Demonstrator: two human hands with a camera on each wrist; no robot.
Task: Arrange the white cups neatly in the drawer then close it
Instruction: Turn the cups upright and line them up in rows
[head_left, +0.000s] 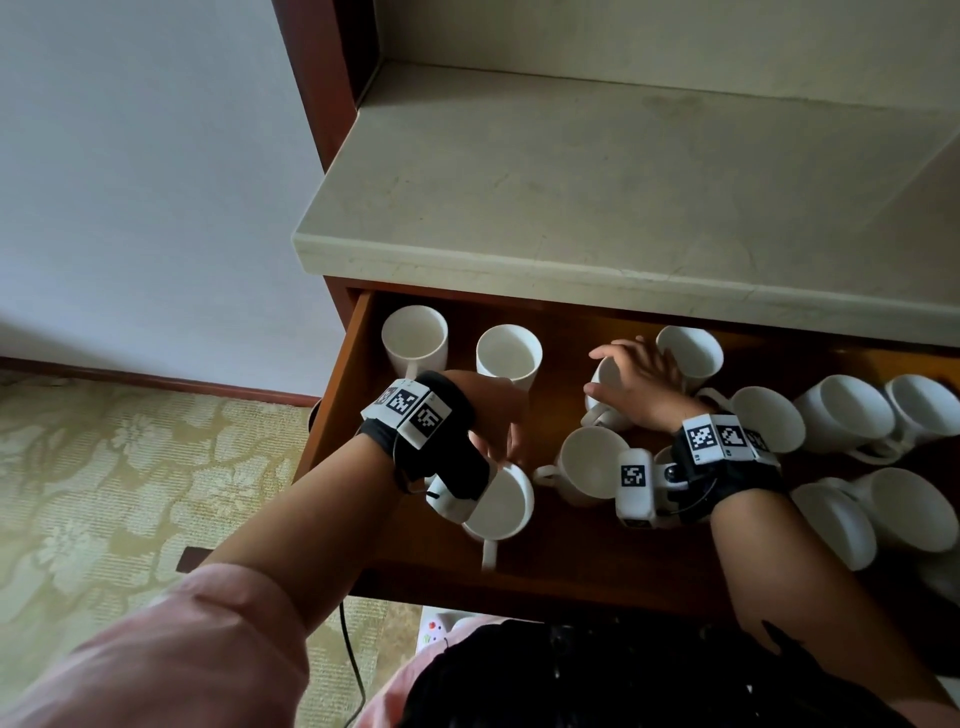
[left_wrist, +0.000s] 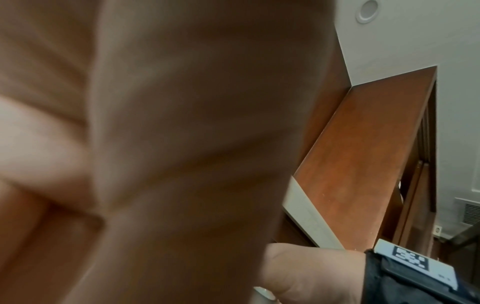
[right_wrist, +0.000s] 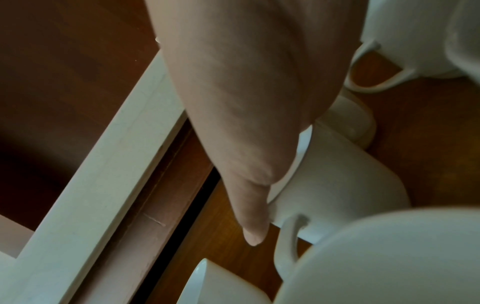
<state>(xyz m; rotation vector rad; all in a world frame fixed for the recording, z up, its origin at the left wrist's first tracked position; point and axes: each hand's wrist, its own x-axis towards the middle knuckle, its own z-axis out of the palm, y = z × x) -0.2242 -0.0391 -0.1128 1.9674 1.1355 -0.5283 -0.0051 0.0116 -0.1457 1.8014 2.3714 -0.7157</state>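
Note:
The wooden drawer (head_left: 336, 400) stands pulled out, with several white cups in it. Two cups (head_left: 414, 338) (head_left: 509, 356) stand upright at the back left. My left hand (head_left: 497, 446) grips the rim of a tilted cup (head_left: 503, 503) near the front left, its handle pointing toward me. My right hand (head_left: 618, 374) lies over the mouth of a cup (head_left: 602, 387) in the middle, fingers curved round its rim. In the right wrist view a finger (right_wrist: 252, 216) runs down beside that cup (right_wrist: 337, 185). The left wrist view is mostly my blurred palm (left_wrist: 155, 144).
More cups lie jumbled at the right (head_left: 841, 410) (head_left: 904, 509), one (head_left: 592, 462) sits just in front of my right hand and one (head_left: 691, 353) behind it. A pale stone countertop (head_left: 597, 182) overhangs the drawer's back. Patterned carpet (head_left: 130, 493) lies to the left.

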